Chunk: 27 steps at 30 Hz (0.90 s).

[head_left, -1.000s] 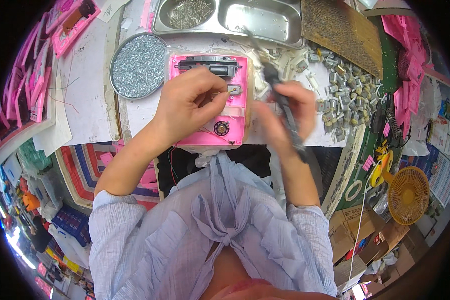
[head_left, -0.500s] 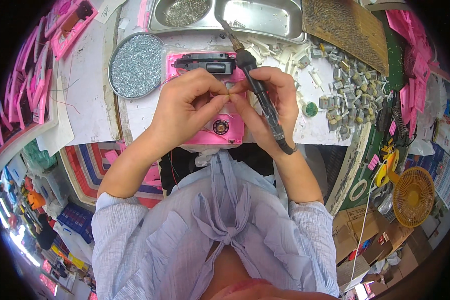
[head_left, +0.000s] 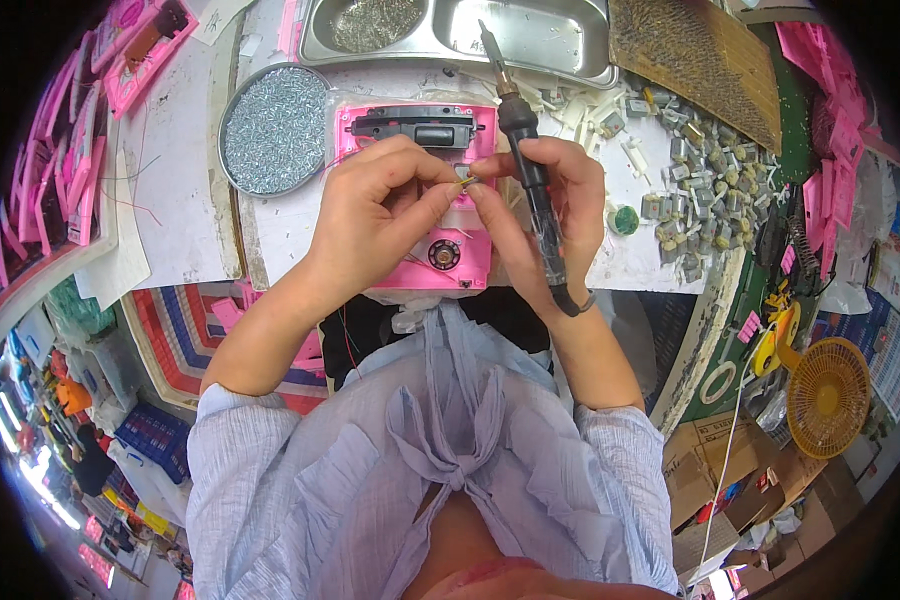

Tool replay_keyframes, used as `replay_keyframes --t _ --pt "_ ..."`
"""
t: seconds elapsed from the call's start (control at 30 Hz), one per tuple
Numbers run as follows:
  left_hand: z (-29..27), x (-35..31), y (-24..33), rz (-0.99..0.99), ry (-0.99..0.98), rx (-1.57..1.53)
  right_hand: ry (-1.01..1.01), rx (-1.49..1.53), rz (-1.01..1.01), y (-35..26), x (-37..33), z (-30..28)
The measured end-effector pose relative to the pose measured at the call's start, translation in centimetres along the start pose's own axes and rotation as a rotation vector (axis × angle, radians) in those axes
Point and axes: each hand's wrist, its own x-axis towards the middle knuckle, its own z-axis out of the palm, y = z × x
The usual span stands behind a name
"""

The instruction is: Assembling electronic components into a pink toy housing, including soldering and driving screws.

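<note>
Over a pink plastic housing [head_left: 477,262], both my hands meet with closed fingertips. My left hand [head_left: 375,205] pinches the end of thin yellowish wires [head_left: 464,183]. My right hand [head_left: 570,210] holds a black soldering iron [head_left: 532,170] across its palm, tip pointing away from me, while its thumb and index finger pinch the same wires. Set in the housing's near part is a small round speaker [head_left: 443,254]; a black plastic piece [head_left: 410,125] lies across its far part. My fingers hide some of the housing's middle.
A round tin of small silvery screws [head_left: 273,130] stands at the left. Behind is a metal tray [head_left: 530,40] with compartments. Loose grey metal-and-plastic parts [head_left: 705,195] and a green solder-like coil [head_left: 623,220] lie to the right, below a brown board [head_left: 695,65]. Pink housings [head_left: 65,160] are stacked far left.
The soldering iron's tip has swung to the right, and my right hand has shifted slightly right. The pinched wires show more between my fingertips. My left hand is nearly still.
</note>
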Motion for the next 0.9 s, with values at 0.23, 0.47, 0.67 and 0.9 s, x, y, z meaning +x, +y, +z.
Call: replay_keyframes --t 0.23,0.47,0.67,0.9 --pt "-0.1 -0.1 0.5 -0.062 -0.029 0.009 -0.016 -0.089 -0.064 0.5 -0.4 -0.2" --pt "0.4 -0.3 0.9 0.069 -0.022 0.17 -0.089 -0.236 -0.159 0.3 -0.8 -2.2" --pt "1.0 0.4 -0.5 0.368 0.09 0.551 0.025 -0.03 0.112 -2.5 -2.5 -8.3" --pt "1.2 0.5 -0.2 0.344 0.068 0.602 -0.128 -0.121 0.123 -2.3 -4.5 -9.1"
